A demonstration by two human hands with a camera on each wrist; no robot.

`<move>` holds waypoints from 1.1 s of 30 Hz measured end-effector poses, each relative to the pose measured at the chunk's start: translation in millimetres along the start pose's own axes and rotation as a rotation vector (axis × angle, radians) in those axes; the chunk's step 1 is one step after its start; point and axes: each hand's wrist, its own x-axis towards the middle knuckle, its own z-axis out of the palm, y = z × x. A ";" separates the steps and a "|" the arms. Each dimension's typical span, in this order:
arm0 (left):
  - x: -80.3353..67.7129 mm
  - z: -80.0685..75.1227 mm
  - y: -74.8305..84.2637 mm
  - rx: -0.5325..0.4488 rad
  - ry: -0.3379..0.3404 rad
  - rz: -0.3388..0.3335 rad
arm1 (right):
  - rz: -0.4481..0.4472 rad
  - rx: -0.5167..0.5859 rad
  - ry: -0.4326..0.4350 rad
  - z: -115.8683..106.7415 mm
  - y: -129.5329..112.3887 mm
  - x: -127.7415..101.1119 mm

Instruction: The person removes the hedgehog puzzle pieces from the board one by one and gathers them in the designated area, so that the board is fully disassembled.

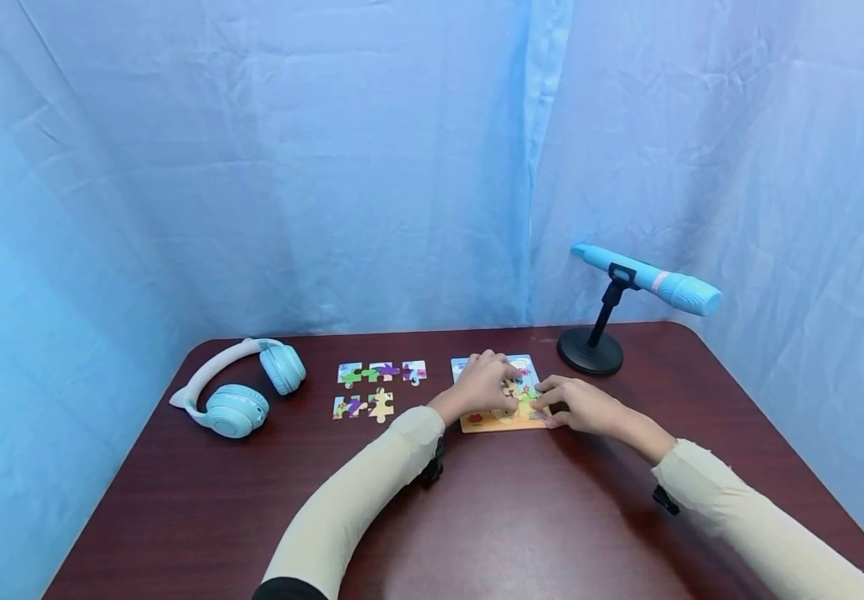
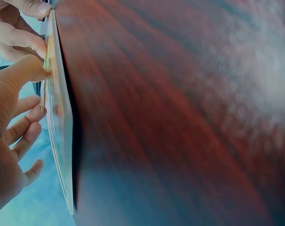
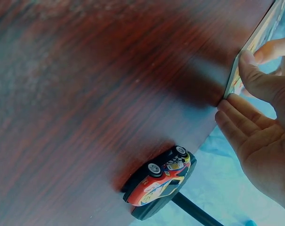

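Both of my hands are down on the flat, colourful cardboard jigsaw board (image 1: 497, 423) that lies on the dark red-brown wooden table (image 1: 521, 517), just in front of the black round base of the microphone stand (image 1: 590, 350). My left hand (image 1: 481, 385) covers the middle of the board, fingers bent down onto the picture; from the left wrist view the thumb tip (image 2: 31, 70) presses against the board's top face near its edge, while the other fingers hang loosely curled. My right hand (image 1: 580, 406) sits at the board's right side. In the right wrist view its fingers (image 3: 257, 82) lie fairly straight, with tips touching the board's edge and face. Whether either hand pinches a loose piece, I cannot tell; the fingers hide that spot.

Five loose printed puzzle pieces (image 1: 373, 387) lie in two short rows to the left of the board, well apart from my hands. Farther left rests a pair of pale blue over-ear headphones with a white band (image 1: 240, 392). A light blue microphone (image 1: 649, 279) is clipped on the stand, tilted. In the right wrist view a small red-and-yellow toy car (image 3: 161, 176) shows by the stand's base. Blue cloth (image 1: 252, 167) hangs behind the table.
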 end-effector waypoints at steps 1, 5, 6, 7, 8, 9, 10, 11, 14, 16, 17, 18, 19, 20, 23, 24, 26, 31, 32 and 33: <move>0.2 0.2 0.4 0.005 0.004 0.000 | -0.004 -0.003 0.000 -0.2 0.1 0.0; 0.8 0.4 1.8 0.027 0.017 -0.002 | -0.004 -0.008 -0.002 0.3 0.6 0.6; 0.7 0.2 2.1 0.027 0.020 -0.005 | -0.002 -0.005 -0.002 0.6 0.6 0.9; 0.5 -0.1 2.3 0.027 0.023 -0.006 | -0.009 -0.008 0.001 0.9 0.6 1.3; 0.4 0.0 2.4 0.030 0.026 -0.008 | -0.013 -0.010 0.003 1.1 0.3 1.4; 0.2 -0.2 2.3 0.037 0.030 -0.008 | -0.011 -0.008 0.004 1.4 0.3 1.8; 0.0 -0.3 1.9 0.043 0.035 -0.008 | -0.009 -0.005 0.004 1.5 0.3 2.0; -0.3 -0.4 1.3 0.046 0.039 -0.009 | -0.009 -0.004 0.004 1.7 0.4 2.2; -1.4 -2.0 -1.4 0.060 0.055 -0.008 | -0.003 -0.002 0.006 2.5 1.3 2.5; -3.0 -4.3 -3.7 0.061 0.065 -0.005 | -0.002 0.000 0.007 2.8 2.0 2.7; -4.1 -5.8 -4.9 0.059 0.069 -0.005 | -0.008 -0.004 0.009 2.7 2.3 2.7; -5.4 -7.5 -6.2 0.060 0.074 -0.004 | -0.007 -0.001 0.009 2.7 2.7 2.6; -7.2 -9.4 -7.5 0.063 0.078 -0.004 | -0.007 0.001 0.010 2.7 2.8 2.6; -9.4 -11.4 -8.9 0.066 0.081 -0.005 | -0.005 0.006 0.008 2.7 2.8 2.7; -17.3 -18.2 -12.7 0.073 0.091 -0.009 | -0.006 0.002 0.005 2.3 3.3 2.1; -20.2 -20.5 -13.9 0.081 0.092 -0.009 | -0.002 0.004 0.003 2.2 3.4 1.9; -26.7 -25.3 -16.4 0.084 0.091 -0.008 | -0.007 -0.001 0.003 1.8 3.4 1.7; -44.0 -35.6 -23.9 0.085 0.092 0.010 | -0.011 0.001 0.009 1.7 3.2 1.1; -47.6 -37.3 -26.2 0.085 0.096 0.016 | -0.009 0.003 0.010 1.8 3.1 0.8; -51.5 -39.1 -28.5 0.081 0.101 0.021 | -0.009 0.004 0.010 1.9 2.9 0.5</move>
